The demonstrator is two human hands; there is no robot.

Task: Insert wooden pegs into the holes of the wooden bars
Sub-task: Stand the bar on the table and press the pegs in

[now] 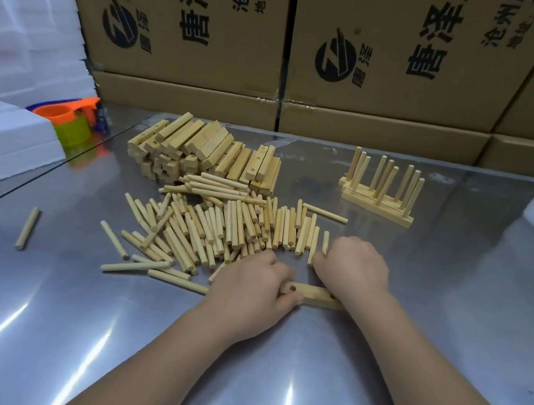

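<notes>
- Left hand (pixel 248 289) fingers are clamping one end of a wooden bar (pixel 314 296) lying on the steel table (pixel 456 293).
- Right hand (pixel 353 267) fingers are curling at the edge of the loose pegs (pixel 222 227); I cannot tell whether they are pinching one.
- An orange cup (pixel 63 114) is sitting in a green cup (pixel 73 135), contents hidden.

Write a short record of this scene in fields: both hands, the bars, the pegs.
left hand: grips the left end of a wooden bar lying on the metal table
right hand: fingers curled at the peg pile's near edge; a held peg cannot be confirmed
bar hole: one shows, empty
bar stack: behind the pile
finished bars: far right, pegs upright
stray peg: left, apart
</notes>
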